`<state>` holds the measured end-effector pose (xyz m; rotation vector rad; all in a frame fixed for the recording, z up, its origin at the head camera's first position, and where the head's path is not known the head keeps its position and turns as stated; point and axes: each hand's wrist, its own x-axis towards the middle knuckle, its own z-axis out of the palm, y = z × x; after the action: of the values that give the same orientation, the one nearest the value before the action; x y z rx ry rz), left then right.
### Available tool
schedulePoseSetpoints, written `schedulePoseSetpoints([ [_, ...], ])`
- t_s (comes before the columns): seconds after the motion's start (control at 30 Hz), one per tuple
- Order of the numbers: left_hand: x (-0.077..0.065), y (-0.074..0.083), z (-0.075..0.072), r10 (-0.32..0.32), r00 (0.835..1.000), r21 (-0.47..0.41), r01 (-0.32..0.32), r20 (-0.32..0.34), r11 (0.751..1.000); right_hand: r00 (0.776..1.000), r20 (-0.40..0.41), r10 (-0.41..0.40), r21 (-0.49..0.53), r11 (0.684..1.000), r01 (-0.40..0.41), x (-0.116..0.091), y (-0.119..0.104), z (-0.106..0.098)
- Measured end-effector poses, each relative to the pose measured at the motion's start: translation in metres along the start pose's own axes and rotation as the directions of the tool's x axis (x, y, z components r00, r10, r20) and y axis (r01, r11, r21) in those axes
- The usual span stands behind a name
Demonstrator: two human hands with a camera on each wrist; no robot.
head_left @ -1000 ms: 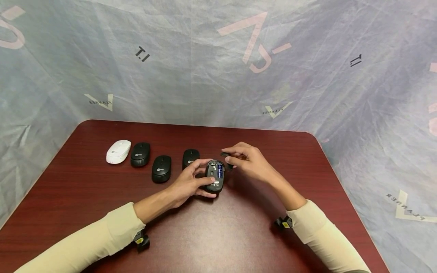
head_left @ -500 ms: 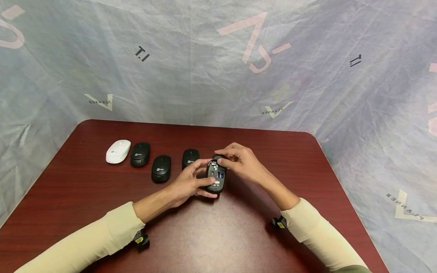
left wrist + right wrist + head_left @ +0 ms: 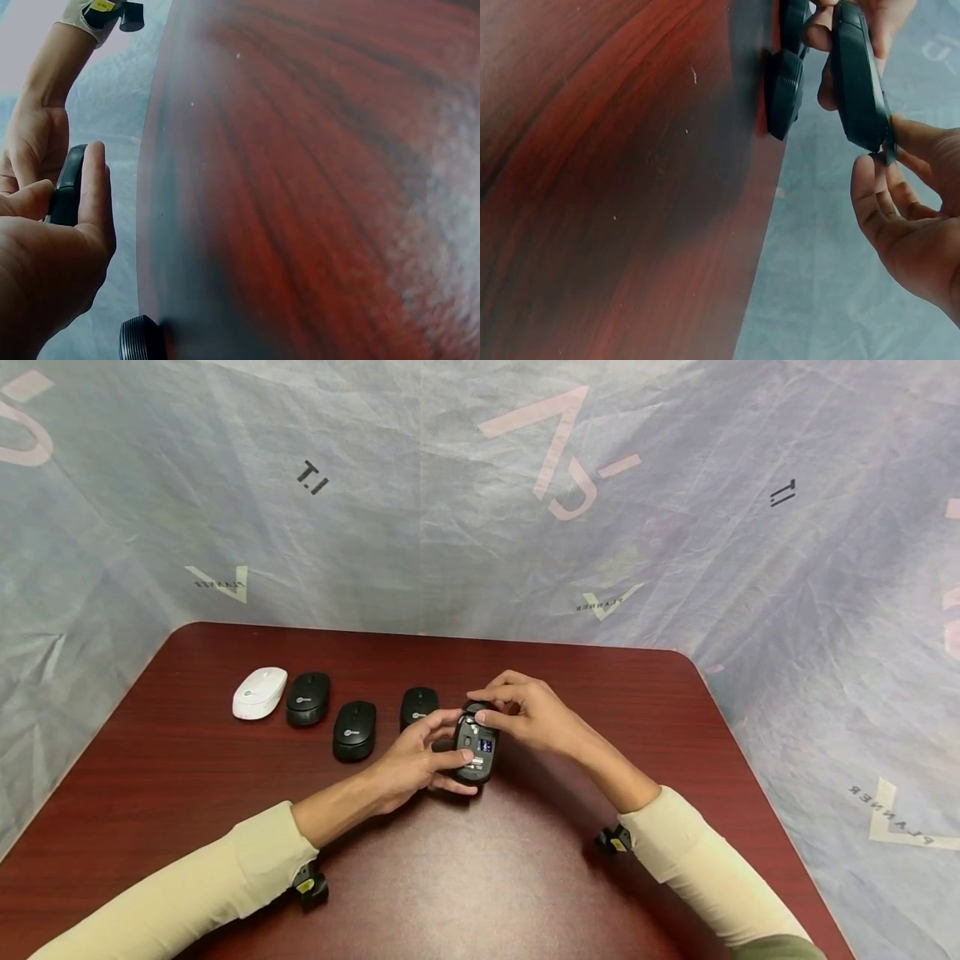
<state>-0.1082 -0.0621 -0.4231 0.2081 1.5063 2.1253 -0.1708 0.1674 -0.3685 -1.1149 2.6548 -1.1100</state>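
My left hand (image 3: 401,770) grips a black computer mouse (image 3: 480,771), its underside turned up. The thumb lies across that underside, where a label and a dark blue patch show. My right hand (image 3: 534,717) pinches a small black cover (image 3: 476,705) between thumb and fingers at the mouse's far end. In the right wrist view the cover (image 3: 889,142) touches the end of the mouse (image 3: 856,82) and sits slightly askew. The left wrist view catches the mouse (image 3: 66,191) edge-on between thumb and fingers. Part of the mouse's far end is hidden by the right thumb.
To the left on the reddish-brown table (image 3: 465,877) lie a white mouse (image 3: 260,693) and two black mice, one farther back (image 3: 308,699) and one nearer (image 3: 354,732). Another black mouse (image 3: 418,706) lies just behind my left hand. Printed grey cloth (image 3: 420,510) hangs behind the table.
My right hand has moved left, bringing the cover from beside the mouse onto its far end. The left hand and the mouse have hardly moved.
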Motion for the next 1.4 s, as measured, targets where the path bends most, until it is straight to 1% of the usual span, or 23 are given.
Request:
schedulePoseSetpoints([
  [0.23, 0.002, -0.001, 0.0, 0.004, 1.0, -0.004, -0.004, 0.009, 1.0, 0.999, 0.042, 0.012, -0.017, 1.0, -0.012, 0.001, 0.002, -0.001],
  [0.4, 0.003, 0.0, 0.0, 0.002, 1.0, 0.002, -0.002, 0.0, 1.0, 0.998, 0.063, 0.007, -0.001, 1.0, -0.007, 0.0, 0.004, 0.0],
  [0.53, 0.004, 0.001, 0.0, 0.0, 1.0, 0.009, 0.0, -0.009, 1.0, 0.998, 0.058, 0.006, 0.011, 1.0, -0.006, 0.0, 0.004, 0.001],
  [0.7, 0.006, 0.002, -0.001, 0.003, 1.0, 0.007, -0.003, -0.006, 1.0, 1.0, 0.022, 0.006, 0.014, 1.0, -0.007, -0.001, 0.006, 0.003],
  [0.77, 0.006, 0.002, -0.001, 0.006, 1.0, 0.005, -0.006, -0.01, 1.0, 1.0, 0.008, 0.023, 0.036, 0.999, -0.023, -0.002, 0.007, 0.005],
  [0.83, 0.006, 0.003, -0.001, 0.01, 1.0, 0.004, -0.01, -0.016, 1.0, 0.998, 0.009, 0.058, 0.089, 0.994, -0.058, -0.003, 0.006, 0.007],
  [0.9, 0.006, 0.004, -0.001, 0.017, 1.0, 0.004, -0.017, -0.022, 1.0, 0.995, 0.024, 0.098, 0.158, 0.982, -0.101, -0.005, 0.005, 0.008],
  [1.03, 0.005, 0.008, -0.002, 0.027, 0.999, 0.005, -0.027, -0.038, 1.0, 0.982, 0.075, 0.175, 0.286, 0.939, -0.189, -0.009, 0.0, 0.011],
  [1.13, 0.005, 0.01, -0.002, 0.03, 0.998, 0.01, -0.029, -0.053, 1.0, 0.968, 0.108, 0.227, 0.377, 0.892, -0.251, -0.012, -0.001, 0.014],
  [1.2, 0.005, 0.01, -0.002, 0.035, 0.998, 0.012, -0.034, -0.061, 0.999, 0.961, 0.125, 0.247, 0.43, 0.859, -0.277, -0.012, -0.001, 0.016],
  [1.23, 0.005, 0.011, -0.002, 0.035, 0.997, 0.013, -0.035, -0.064, 0.999, 0.96, 0.128, 0.25, 0.449, 0.848, -0.281, -0.012, -0.002, 0.017],
  [1.3, 0.005, 0.01, -0.002, 0.037, 0.997, 0.014, -0.036, -0.067, 0.999, 0.962, 0.124, 0.243, 0.461, 0.844, -0.273, -0.011, -0.001, 0.019],
  [1.4, 0.005, 0.01, -0.001, 0.035, 0.997, 0.014, -0.034, -0.072, 0.999, 0.968, 0.101, 0.228, 0.456, 0.855, -0.249, -0.012, 0.0, 0.021],
])
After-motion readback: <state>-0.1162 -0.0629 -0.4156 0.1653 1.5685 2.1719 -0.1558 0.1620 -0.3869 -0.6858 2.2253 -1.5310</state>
